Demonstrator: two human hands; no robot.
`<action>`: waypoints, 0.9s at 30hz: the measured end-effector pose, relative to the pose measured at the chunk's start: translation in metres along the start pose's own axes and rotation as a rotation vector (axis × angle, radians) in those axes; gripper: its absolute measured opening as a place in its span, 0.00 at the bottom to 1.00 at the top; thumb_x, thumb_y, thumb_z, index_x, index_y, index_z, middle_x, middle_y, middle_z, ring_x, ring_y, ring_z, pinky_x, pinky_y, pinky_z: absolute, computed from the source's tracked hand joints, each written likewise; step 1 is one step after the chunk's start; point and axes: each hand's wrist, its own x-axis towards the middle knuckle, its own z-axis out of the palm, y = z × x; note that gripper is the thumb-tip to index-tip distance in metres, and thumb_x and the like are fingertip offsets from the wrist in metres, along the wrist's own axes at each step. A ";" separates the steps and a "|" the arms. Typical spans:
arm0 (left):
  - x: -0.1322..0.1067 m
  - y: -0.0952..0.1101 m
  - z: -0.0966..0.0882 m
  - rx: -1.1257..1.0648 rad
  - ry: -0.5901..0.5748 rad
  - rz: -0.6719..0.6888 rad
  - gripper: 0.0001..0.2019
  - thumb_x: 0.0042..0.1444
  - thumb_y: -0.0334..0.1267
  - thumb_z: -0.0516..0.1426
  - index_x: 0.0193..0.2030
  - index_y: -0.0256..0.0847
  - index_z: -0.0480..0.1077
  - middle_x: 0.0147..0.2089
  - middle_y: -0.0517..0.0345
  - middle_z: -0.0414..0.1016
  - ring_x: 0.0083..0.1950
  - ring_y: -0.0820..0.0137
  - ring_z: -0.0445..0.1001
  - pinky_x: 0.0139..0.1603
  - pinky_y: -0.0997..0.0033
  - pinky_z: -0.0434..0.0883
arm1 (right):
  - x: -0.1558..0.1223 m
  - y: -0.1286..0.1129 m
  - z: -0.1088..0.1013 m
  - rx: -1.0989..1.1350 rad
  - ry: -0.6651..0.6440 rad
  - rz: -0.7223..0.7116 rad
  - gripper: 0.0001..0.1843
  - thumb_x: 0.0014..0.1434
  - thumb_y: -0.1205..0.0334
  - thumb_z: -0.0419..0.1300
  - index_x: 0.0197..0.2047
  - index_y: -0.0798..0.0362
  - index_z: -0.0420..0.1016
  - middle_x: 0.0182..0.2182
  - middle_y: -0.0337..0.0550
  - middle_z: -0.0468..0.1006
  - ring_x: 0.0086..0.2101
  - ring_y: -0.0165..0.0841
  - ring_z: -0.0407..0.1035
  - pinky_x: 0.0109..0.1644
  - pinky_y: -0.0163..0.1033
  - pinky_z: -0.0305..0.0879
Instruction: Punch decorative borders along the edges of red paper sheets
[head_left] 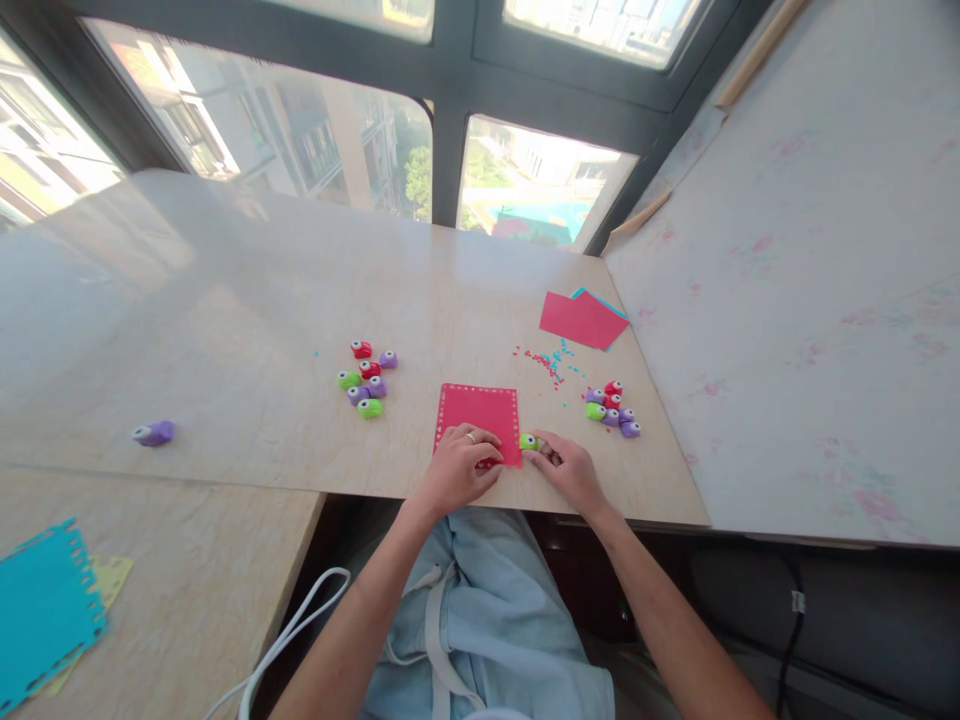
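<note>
A red paper square (pixel 477 414) with punched holes along its edges lies near the table's front edge. My left hand (pixel 459 464), with a ring on one finger, rests on the sheet's near edge, fingers curled down and pressing it. My right hand (pixel 568 468) pinches a small green paper punch (pixel 529 442) against the sheet's lower right corner.
Two clusters of small red, green and purple punches sit left (pixel 367 381) and right (pixel 613 409) of the sheet. A lone purple punch (pixel 154 433) lies far left. Red and blue sheets (pixel 582 318) and paper confetti (pixel 553 362) lie behind. A punched blue sheet (pixel 43 610) lies on a lower surface.
</note>
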 end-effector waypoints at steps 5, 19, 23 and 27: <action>-0.001 -0.001 0.001 0.005 0.001 -0.001 0.04 0.58 0.36 0.60 0.37 0.44 0.78 0.47 0.55 0.80 0.50 0.61 0.71 0.53 0.58 0.65 | -0.004 0.006 -0.001 -0.026 0.112 0.041 0.23 0.62 0.46 0.57 0.49 0.56 0.78 0.23 0.38 0.72 0.24 0.32 0.63 0.32 0.37 0.63; 0.000 0.000 0.001 -0.002 0.019 0.000 0.04 0.59 0.35 0.60 0.37 0.44 0.78 0.46 0.56 0.80 0.49 0.63 0.72 0.52 0.59 0.65 | -0.010 0.007 0.003 0.019 0.350 -0.015 0.20 0.60 0.47 0.61 0.46 0.54 0.77 0.25 0.41 0.75 0.26 0.34 0.68 0.35 0.40 0.69; 0.001 0.001 0.000 0.011 0.025 -0.016 0.05 0.58 0.34 0.60 0.37 0.45 0.79 0.45 0.54 0.81 0.48 0.62 0.73 0.51 0.58 0.66 | -0.009 0.006 0.003 0.031 0.374 -0.026 0.20 0.60 0.46 0.61 0.46 0.54 0.78 0.27 0.43 0.77 0.27 0.35 0.69 0.37 0.41 0.70; 0.000 0.000 0.001 0.012 0.026 0.004 0.05 0.58 0.35 0.60 0.37 0.45 0.79 0.45 0.54 0.80 0.48 0.62 0.72 0.52 0.57 0.66 | -0.007 0.004 0.000 0.040 0.422 -0.039 0.20 0.60 0.44 0.61 0.44 0.53 0.77 0.29 0.45 0.78 0.29 0.36 0.69 0.38 0.43 0.70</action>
